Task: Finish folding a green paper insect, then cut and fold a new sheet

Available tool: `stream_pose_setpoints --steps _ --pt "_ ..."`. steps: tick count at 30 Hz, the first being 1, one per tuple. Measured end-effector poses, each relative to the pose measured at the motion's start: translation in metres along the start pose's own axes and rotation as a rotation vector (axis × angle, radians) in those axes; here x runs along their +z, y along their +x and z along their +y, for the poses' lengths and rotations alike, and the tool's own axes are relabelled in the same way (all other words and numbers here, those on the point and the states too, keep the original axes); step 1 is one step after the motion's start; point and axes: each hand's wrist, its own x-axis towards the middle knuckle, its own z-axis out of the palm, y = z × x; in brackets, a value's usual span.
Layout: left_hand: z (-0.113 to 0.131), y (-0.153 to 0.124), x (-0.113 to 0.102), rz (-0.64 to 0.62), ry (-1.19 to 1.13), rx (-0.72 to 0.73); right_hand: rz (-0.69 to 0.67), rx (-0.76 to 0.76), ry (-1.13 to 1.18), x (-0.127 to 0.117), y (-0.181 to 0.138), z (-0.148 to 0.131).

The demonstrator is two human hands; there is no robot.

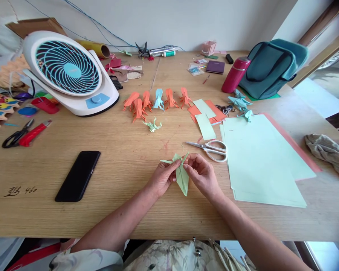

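A pale green folded paper figure (182,180) with several pointed flaps is held just above the table near its front edge. My left hand (164,176) pinches it from the left, thumb on top. From the right, my right hand (201,174) grips one of its narrow flaps between thumb and fingers. Beyond my hands lie white-handled scissors (216,151), partly open. A finished-looking pale green paper creature (152,125) stands farther off, in front of several orange paper figures (138,109) and a blue paper figure (158,99).
Green paper sheets (260,162) lie at right, with smaller cut pieces (205,126) beside them. A black phone (78,176), a red utility knife (35,133) and a white fan (70,71) are at left. A pink bottle (236,74) and teal bag (271,69) stand back right.
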Motion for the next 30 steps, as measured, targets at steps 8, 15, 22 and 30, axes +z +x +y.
stream_pose_setpoints --steps 8,15,22,30 --pt "-0.002 -0.001 0.001 0.04 0.11 0.085 0.001 0.028 -0.016 0.0 0.001 0.001" --pt "-0.006 -0.001 -0.002 0.057 0.194 0.126 0.0 0.058 -0.007 0.0 0.001 0.001" --pt "-0.008 0.0 -0.006 0.044 0.277 0.181 0.0 0.04 0.026 0.0 0.001 0.0" --pt "0.002 -0.004 -0.005 -0.022 0.556 0.335 -0.019 0.051 0.055 -0.002 0.001 0.003"
